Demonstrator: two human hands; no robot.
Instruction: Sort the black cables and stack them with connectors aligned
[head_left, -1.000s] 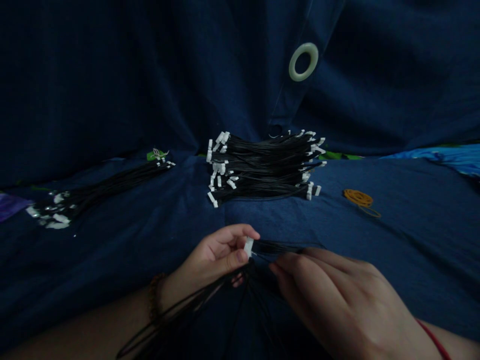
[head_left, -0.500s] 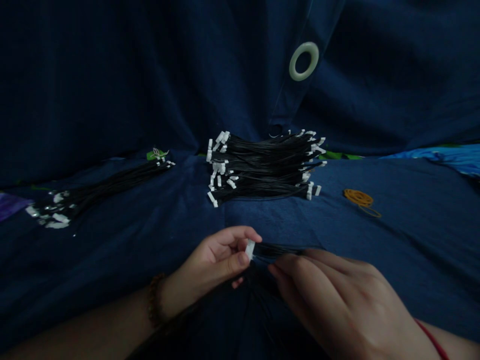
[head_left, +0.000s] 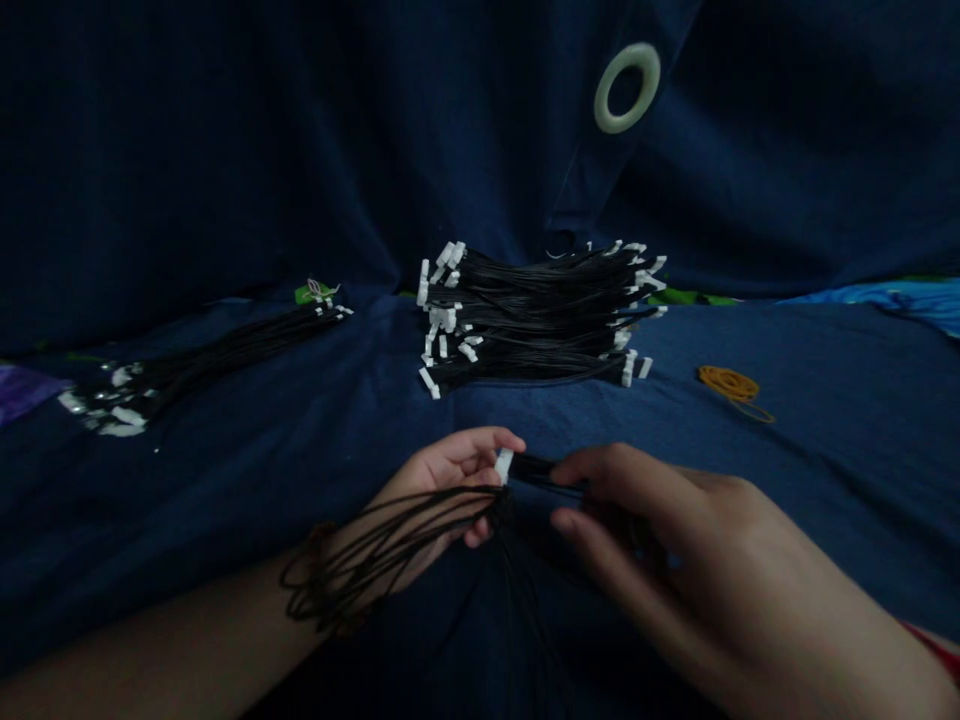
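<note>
Pinching a white plastic connector [head_left: 504, 465] above the dark blue cloth [head_left: 225, 470], with both hands working close together.

The left hand [head_left: 442, 485] holds the connector in its fingertips [head_left: 480, 445], right at the wire ends, a close grip that gives good control, while loose black wires [head_left: 375, 565] drape over the wrist [head_left: 300, 600], clear of the work. Just to the right, the right hand [head_left: 637, 530] has its fingers [head_left: 622, 470] parted around a short dark run of wire [head_left: 540, 472]; whether they grip it, I can't tell. Farther off, a tall stack of connector-tipped wires [head_left: 525, 320] sits centre, a thinner wire bundle [head_left: 217, 365] lies left, and orange rubber bands [head_left: 727, 385] lie right.
</note>
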